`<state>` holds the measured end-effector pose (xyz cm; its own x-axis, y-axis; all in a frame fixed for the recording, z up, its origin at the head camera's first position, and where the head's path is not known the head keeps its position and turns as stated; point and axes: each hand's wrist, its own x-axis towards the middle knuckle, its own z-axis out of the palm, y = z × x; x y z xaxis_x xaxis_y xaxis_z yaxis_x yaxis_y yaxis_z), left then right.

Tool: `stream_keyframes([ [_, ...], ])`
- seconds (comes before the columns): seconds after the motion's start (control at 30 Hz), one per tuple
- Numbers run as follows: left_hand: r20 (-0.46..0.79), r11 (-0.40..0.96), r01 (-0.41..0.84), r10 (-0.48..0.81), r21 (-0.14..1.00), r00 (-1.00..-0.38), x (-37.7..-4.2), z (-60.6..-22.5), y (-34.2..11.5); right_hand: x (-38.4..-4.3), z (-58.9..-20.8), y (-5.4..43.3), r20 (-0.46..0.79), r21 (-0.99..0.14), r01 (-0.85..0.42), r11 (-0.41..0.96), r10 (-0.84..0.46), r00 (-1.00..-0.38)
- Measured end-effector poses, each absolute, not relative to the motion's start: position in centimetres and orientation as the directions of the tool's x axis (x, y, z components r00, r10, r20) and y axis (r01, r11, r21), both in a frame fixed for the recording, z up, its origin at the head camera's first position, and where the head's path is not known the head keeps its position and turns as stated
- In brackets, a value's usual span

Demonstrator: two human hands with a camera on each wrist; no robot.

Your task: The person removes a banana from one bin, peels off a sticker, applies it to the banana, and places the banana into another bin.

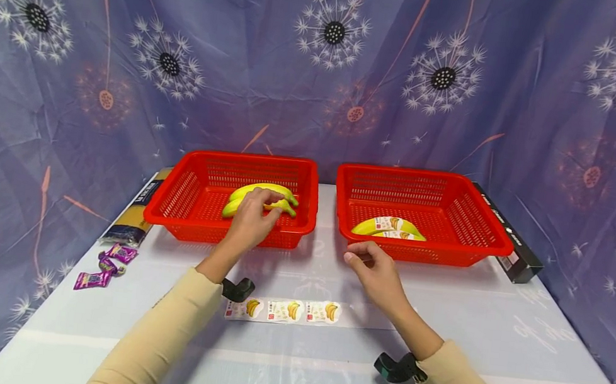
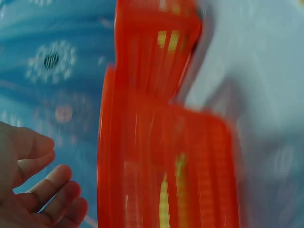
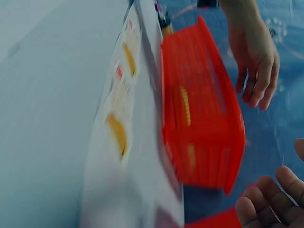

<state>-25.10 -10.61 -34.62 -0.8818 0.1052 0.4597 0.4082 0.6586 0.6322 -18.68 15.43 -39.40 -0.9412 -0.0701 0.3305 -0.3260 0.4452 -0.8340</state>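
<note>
My left hand (image 1: 254, 217) hovers over the left red basket (image 1: 168, 217), its relaxed fingers overlapping the yellow-green bananas (image 1: 263, 186) inside it. In the left wrist view the fingers (image 2: 59, 183) are apart and hold nothing. My right hand (image 1: 381, 276) is in the air just in front of the right red basket (image 1: 427, 251), fingers loosely bent around nothing. Bananas (image 1: 412, 230) bearing white labels lie near that basket's front wall. Between the forearms, a strip of banana stickers (image 1: 285, 311) lies flat on the table.
Purple-wrapped candies (image 1: 92, 279) lie at the table's left side. A dark and gold packet (image 1: 137, 210) sits beside the left basket, and a long black box (image 1: 519, 260) beside the right one. A dandelion-print curtain (image 1: 274, 87) hangs behind the table.
</note>
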Motion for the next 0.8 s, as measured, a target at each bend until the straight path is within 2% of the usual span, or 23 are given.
stream_keyframes([
  [0.13,0.36,0.703,0.305,0.075,0.643,-0.93,-26.1,-34.2,-13.7,-19.3,-38.8,12.7,0.332,-0.831,-0.355,0.428,-0.131,-0.934],
  [0.37,0.146,0.78,0.159,0.088,0.605,-0.985,-28.6,-33.6,-17.4,-21.7,-38.7,9.0,0.23,-0.867,-0.277,0.415,-0.159,-0.96],
  [0.6,-0.027,0.848,0.084,0.116,0.524,-0.993,-31.0,-33.7,-18.8,-24.2,-39.2,6.9,0.292,-0.838,-0.313,0.447,-0.117,-0.949],
  [0.8,-0.165,0.868,0.022,0.119,0.496,-0.979,-32.4,-34.4,-19.4,-25.4,-39.4,6.1,0.329,-0.773,-0.335,0.538,-0.112,-0.938],
])
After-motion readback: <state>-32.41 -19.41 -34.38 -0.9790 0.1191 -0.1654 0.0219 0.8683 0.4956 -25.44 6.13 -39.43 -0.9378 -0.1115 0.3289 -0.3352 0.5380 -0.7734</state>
